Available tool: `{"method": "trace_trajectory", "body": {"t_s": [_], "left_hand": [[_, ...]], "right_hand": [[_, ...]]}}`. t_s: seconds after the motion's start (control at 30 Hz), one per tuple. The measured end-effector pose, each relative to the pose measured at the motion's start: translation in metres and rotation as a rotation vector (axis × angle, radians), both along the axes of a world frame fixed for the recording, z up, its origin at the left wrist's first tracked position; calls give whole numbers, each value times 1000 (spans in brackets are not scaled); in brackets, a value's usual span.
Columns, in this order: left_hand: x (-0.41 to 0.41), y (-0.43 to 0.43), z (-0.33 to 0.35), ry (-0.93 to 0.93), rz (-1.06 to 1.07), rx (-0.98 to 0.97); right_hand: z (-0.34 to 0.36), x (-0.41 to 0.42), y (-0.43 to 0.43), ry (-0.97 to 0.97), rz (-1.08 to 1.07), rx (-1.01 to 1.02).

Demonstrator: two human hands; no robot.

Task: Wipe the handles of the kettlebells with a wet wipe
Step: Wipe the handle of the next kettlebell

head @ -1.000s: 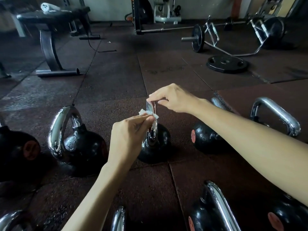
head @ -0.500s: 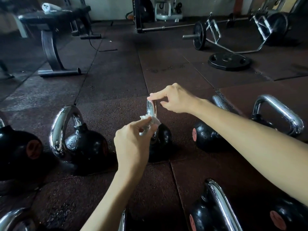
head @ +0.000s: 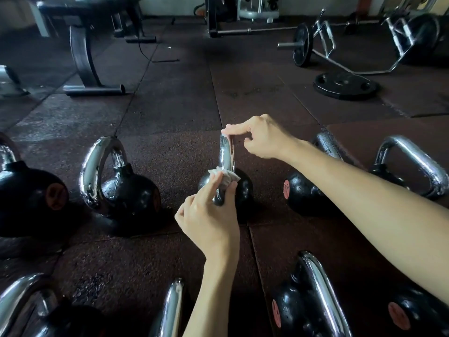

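A small black kettlebell [head: 244,190] with a chrome handle [head: 226,154] stands on the rubber floor in the middle. My left hand [head: 209,215] pinches a white wet wipe [head: 224,176] round the base of that handle, just above the ball. My right hand [head: 260,137] pinches the top of the handle between forefinger and thumb. More black kettlebells with chrome handles stand around: one to the left [head: 126,190], one at the far left [head: 29,193], two to the right [head: 306,190] [head: 413,164].
Several more kettlebells line the near edge [head: 313,300]. A weight bench [head: 82,45] stands at the back left. A loose weight plate [head: 345,85] and a loaded bar frame [head: 340,45] lie at the back right on the dark rubber mats.
My left hand has slid the wipe down the handle from near the top to its base. My right hand keeps its hold on the handle's top.
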State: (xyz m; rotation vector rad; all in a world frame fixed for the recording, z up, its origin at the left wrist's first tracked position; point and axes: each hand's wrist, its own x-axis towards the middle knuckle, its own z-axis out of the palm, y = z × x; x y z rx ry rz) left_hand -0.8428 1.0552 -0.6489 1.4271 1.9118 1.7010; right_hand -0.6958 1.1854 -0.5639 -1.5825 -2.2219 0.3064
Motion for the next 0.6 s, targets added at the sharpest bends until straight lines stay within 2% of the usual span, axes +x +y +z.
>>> {"method": "trace_trajectory", "body": {"t_s": [0.1,0.23,0.3,0.4,0.6], "left_hand": [[8,0,-11,-45,72,38],[19,-9,-34,-234,120,44],[22,-9,-40,-263,134,52],[24,-8,-44,-270,143,14],[26,-11,-49,-480,105,-60]], "right_hand": [[-2,0,-4,17,-6,-7],[-2,-2,-4,16,-26,-16],[-5,-1,-4,28,-35,-24],[-12,1,-5,41,-19,-26],[-14,2,-6,51,-27,-36]]}}
